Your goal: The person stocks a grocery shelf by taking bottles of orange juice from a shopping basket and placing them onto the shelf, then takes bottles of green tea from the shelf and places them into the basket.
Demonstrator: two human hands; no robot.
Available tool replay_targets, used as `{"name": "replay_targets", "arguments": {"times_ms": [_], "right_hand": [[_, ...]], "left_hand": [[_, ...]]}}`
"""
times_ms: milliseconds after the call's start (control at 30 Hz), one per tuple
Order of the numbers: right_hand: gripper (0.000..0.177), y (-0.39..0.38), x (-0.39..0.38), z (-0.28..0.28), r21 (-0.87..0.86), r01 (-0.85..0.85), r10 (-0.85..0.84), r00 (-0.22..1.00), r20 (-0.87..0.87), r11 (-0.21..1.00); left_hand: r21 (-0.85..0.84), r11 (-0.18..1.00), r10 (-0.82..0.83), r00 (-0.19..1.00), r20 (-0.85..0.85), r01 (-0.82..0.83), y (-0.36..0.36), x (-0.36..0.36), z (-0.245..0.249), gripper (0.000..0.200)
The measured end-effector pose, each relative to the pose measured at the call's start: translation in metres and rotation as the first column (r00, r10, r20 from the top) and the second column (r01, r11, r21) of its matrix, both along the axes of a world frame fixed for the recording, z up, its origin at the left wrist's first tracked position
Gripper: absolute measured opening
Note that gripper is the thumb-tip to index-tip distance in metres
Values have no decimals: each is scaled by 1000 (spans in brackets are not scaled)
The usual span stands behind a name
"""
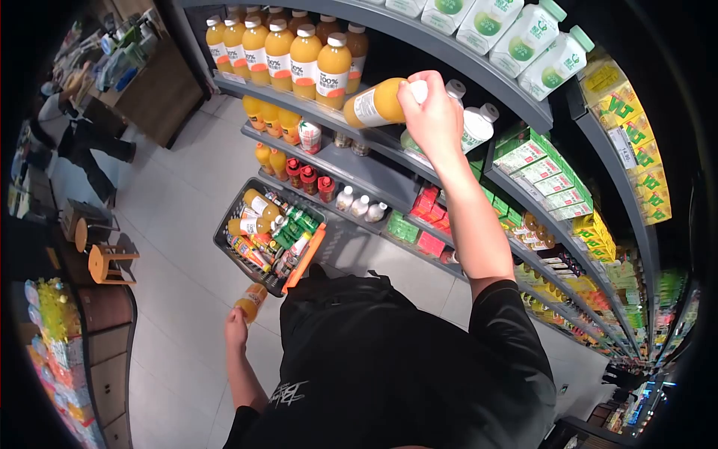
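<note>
Drinks shelving [393, 176] towers over a loaded basket [234, 212]!
Across the upper shelf [263, 90], a row of juice bottles [303, 60] fills the left end, right along the front edge; below, the grey basket with its orange end sits near the shelving's bottom front edge, 2 orange-filled bottles [249, 226] among its goods. And here's the right hand [434, 116], wrapped round the cap end of the upper bottle [366, 108], tipped almost flat by the shelf's front edge, right of the row! Down low, the left hand [236, 328] grips 1 end of the lower bottle [252, 301], tilted, just beside the basket's near edge.
</note>
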State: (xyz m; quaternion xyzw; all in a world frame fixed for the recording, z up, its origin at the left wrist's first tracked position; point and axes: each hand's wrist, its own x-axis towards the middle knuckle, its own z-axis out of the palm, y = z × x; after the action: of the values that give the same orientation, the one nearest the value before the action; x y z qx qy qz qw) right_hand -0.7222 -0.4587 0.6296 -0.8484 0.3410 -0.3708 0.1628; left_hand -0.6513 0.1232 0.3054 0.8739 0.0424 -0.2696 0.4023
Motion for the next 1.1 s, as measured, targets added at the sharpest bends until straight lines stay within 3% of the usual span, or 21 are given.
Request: {"name": "replay_targets", "arguments": {"times_ms": [233, 367, 400, 533, 667, 733, 833, 967, 1100], "right_hand": [[44, -43, 63, -11, -125, 9, -49, 947, -317, 992], [47, -67, 91, -11, -6, 48, -46, 903, -427, 999], [56, -67, 98, 3, 190, 91, 22, 853, -521, 978], [68, -130, 137, -37, 219, -8, 132, 820, -557, 976], [67, -126, 144, -13, 368, 4, 252, 721, -645, 930], [65, -120, 138, -3, 343, -32, 287, 623, -727, 939], [63, -138, 143, -17, 325, -105, 316, 625, -714, 940], [57, -151, 145, -32, 244, -58, 192, 796, -574, 968], [47, -163, 156, -46, -56, -67, 29, 855, -519, 996]], "left_hand": [[55, 998, 29, 999, 19, -30, 4, -3, 1, 43], [53, 997, 49, 996, 77, -53, 5, -3, 9, 44], [67, 996, 52, 995, 88, -58, 4, -3, 14, 44], [68, 996, 58, 993, 100, -65, 3, -2, 24, 43], [53, 998, 26, 993, 117, -33, 9, -2, 27, 41], [68, 998, 8, 993, 118, -16, 8, -1, 28, 40], [98, 995, -5, 995, 98, -4, 6, -3, 28, 40], [110, 994, -7, 996, 89, -3, -2, -3, 33, 39], [10, 1000, 19, 994, 108, -20, -2, -3, 23, 37]]}}
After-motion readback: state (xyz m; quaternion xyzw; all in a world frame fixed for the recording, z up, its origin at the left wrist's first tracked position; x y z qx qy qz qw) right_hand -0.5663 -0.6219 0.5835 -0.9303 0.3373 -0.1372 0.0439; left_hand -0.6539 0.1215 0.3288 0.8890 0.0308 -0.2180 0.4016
